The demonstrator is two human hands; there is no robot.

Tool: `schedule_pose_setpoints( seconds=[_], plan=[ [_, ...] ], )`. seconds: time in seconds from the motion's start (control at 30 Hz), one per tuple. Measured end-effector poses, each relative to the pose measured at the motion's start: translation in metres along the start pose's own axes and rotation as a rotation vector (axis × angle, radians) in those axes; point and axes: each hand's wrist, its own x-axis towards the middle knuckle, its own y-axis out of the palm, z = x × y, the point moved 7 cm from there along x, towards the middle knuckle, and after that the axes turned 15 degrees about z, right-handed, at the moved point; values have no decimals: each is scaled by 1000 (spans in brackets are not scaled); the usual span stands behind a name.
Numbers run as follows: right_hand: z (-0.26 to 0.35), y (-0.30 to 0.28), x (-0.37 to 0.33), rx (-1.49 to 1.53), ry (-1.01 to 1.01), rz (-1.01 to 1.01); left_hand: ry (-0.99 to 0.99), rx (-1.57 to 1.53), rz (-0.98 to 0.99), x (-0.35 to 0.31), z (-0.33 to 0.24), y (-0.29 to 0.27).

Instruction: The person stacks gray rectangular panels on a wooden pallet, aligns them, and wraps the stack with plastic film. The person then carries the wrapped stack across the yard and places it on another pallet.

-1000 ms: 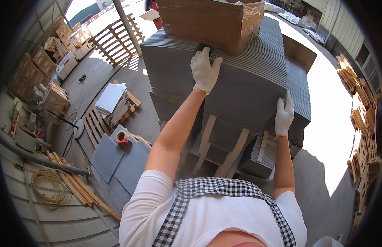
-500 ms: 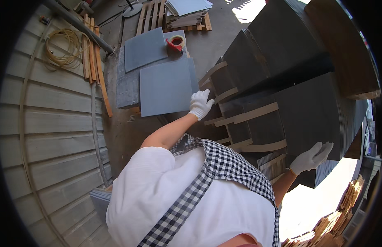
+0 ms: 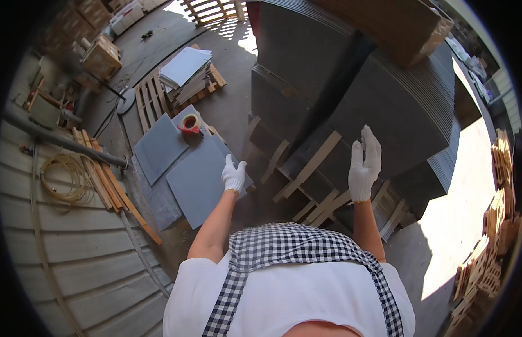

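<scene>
My left hand (image 3: 233, 175), in a white knit glove, is at the right edge of a flat blue-grey panel (image 3: 196, 178). Its thumb and fingers are apart and I see nothing in them; whether it touches the panel, I cannot tell. Another blue-grey panel (image 3: 161, 147) lies farther left, with a red tape dispenser (image 3: 190, 123) and its roll behind. My right hand (image 3: 365, 165), gloved as well, is raised with fingers stretched up and holds nothing. It hovers before a tall stack of dark grey panels (image 3: 384, 106).
Pale strips (image 3: 308, 167) stick out among the dark stacks. A brown block (image 3: 418, 33) rests on top of them. Pallets with sheets (image 3: 185, 66) stand at the back. Along the ribbed wall (image 3: 58, 253) lean wooden slats (image 3: 106, 174) beside a coiled hose (image 3: 64, 177).
The whole view has swung toward the right-hand stacks. My right hand has come inward and its fingers now point up. My left hand stays by the panel's right edge.
</scene>
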Motion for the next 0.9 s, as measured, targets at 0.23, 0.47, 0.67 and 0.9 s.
schedule_pose_setpoints(
  seconds=[0.23,0.47,0.67,0.9],
  plan=[
    [-84,-68,-78,153,458,-137,-232,-112,-139,44,93,-15],
    [-198,-119,-217,-109,782,-283,-205,104,551,61,171,55],
    [-278,-145,-227,-277,934,-206,142,63,1040,-64,-14,134],
    [-368,-194,-155,-567,1033,5,181,572,1318,-165,-35,167]
  ],
)
